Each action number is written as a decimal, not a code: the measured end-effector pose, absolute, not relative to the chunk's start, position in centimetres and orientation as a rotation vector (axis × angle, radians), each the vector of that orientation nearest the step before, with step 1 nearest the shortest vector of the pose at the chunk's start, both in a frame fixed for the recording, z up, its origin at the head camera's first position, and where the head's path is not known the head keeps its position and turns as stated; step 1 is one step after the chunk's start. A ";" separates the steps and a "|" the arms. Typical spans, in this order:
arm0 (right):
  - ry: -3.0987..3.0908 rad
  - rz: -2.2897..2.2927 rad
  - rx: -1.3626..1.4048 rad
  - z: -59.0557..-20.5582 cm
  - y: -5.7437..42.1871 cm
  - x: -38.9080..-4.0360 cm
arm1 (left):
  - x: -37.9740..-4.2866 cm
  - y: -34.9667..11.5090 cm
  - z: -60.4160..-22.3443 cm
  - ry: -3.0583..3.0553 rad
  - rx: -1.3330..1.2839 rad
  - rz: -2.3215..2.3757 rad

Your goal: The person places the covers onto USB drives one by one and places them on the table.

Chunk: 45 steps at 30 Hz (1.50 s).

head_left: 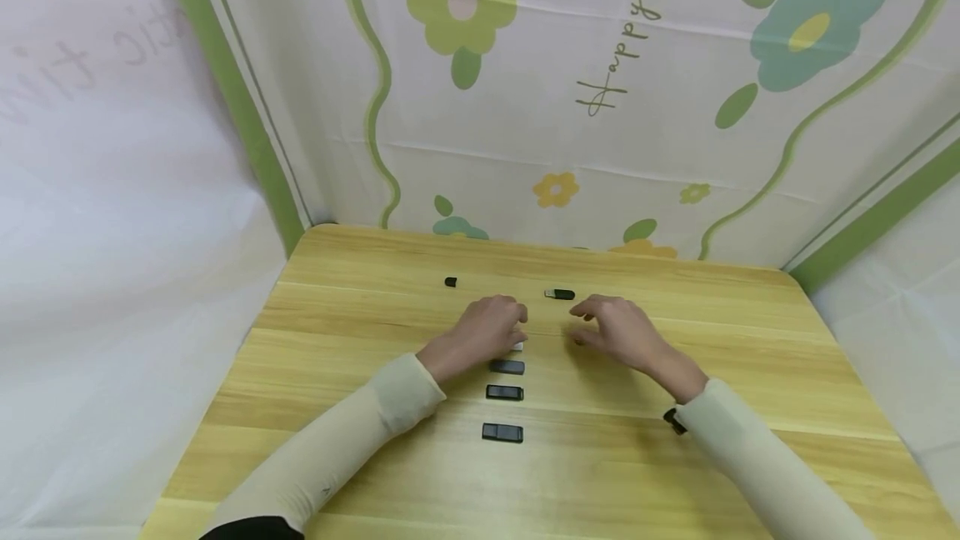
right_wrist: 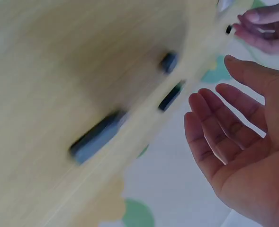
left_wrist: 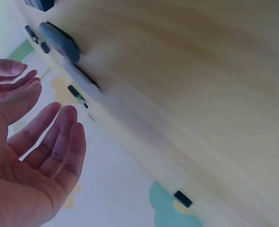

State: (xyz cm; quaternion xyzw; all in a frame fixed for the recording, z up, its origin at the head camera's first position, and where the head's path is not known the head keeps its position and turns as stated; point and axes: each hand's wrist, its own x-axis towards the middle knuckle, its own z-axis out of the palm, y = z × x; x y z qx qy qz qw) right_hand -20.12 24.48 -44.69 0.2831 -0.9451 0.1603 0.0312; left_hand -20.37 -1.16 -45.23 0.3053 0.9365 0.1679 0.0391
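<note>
My left hand (head_left: 483, 329) hovers over the table with fingers loosely bent, holding nothing. A light-coloured stick (head_left: 517, 347) shows partly beneath it. Below lie several dark USB sticks in a column, among them a grey one (head_left: 507, 367) and a black one (head_left: 502, 432). To the right, my right hand (head_left: 618, 332) is also empty, its fingers relaxed and apart. Just beyond its fingertips lies an uncapped black USB stick (head_left: 559, 294). A small black cap (head_left: 451, 282) sits farther left. In the right wrist view, a blurred dark stick (right_wrist: 96, 137) and a short dark piece (right_wrist: 168, 61) lie near the hand.
The wooden table (head_left: 637, 473) carries all these pieces. A white cloth (head_left: 555, 132) with printed flowers hangs behind its far edge, and more pale cloth (head_left: 112, 232) hangs at the left.
</note>
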 end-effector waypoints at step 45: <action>-3.010 0.439 0.717 -47.2 32.3 -18.6 | -21.2 9.5 -46.4 2.907 1.004 0.152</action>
